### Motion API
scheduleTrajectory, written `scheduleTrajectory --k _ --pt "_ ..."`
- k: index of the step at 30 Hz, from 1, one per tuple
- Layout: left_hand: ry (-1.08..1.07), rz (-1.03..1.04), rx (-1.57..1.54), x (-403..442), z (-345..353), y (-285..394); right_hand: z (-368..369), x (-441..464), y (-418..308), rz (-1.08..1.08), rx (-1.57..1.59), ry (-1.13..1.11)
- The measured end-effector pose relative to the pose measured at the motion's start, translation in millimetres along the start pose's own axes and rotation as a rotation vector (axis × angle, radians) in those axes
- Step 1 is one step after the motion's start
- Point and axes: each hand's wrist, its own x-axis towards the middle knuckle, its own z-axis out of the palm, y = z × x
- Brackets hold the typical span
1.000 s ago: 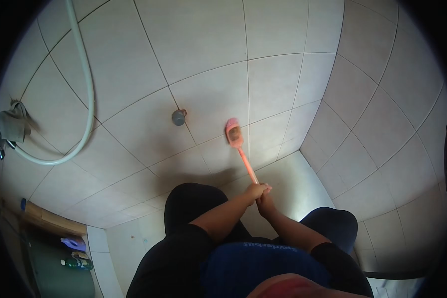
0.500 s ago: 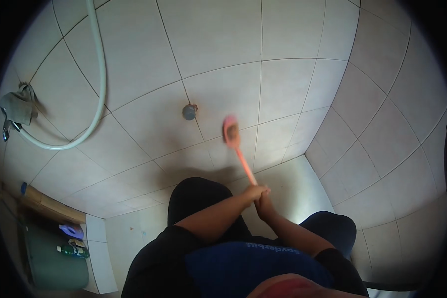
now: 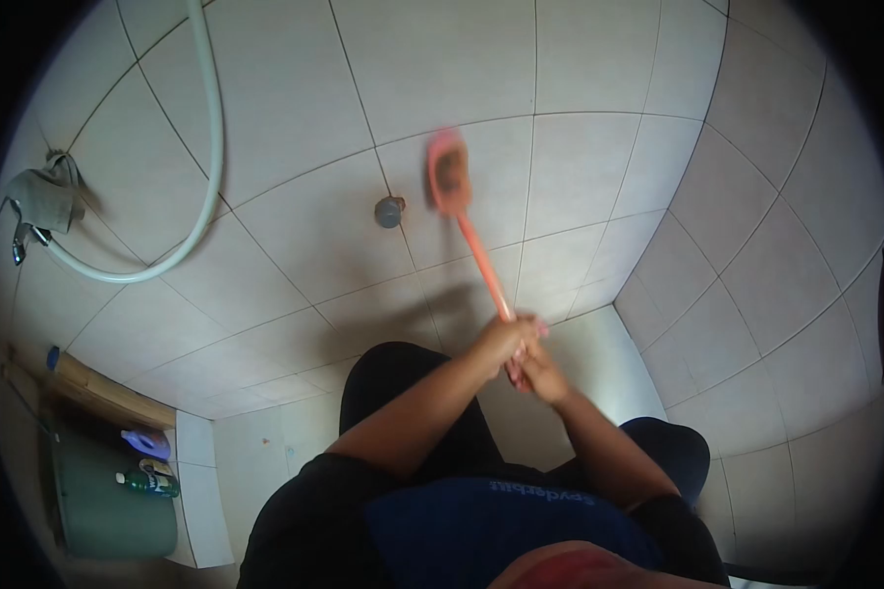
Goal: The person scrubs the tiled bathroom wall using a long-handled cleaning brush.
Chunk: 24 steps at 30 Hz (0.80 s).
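A pink long-handled scrub brush [image 3: 484,263] reaches up and slightly left from my hands, with its head against the tiled wall [image 3: 599,167]. The head is blurred, so its bristles cannot be made out. My left hand [image 3: 506,340] is wrapped round the handle, the upper of the two. Just below and to the right, my right hand [image 3: 538,371] is closed round the handle's lower end. The two hands touch each other. A round grey fitting [image 3: 389,212] sticks out of the wall to the left of the brush head.
At the left, a white hose [image 3: 216,147] loops down to a tap with a grey cloth [image 3: 47,201] over it. Lower left are a green bin [image 3: 118,525], a green bottle [image 3: 152,479] and a purple container [image 3: 147,444]. A second tiled wall [image 3: 756,255] rises at the right.
The brush head has moved up the wall, from below the grey fitting's level to above it. Both hands have risen with the handle. The view has shifted slightly.
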Motion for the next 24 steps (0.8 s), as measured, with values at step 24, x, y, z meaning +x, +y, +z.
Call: scheduleTrajectory --k 24 --pt "-0.062 0.199 -0.28 -15 16 17 32 -18 -50 -0.312 -0.732 0.408"
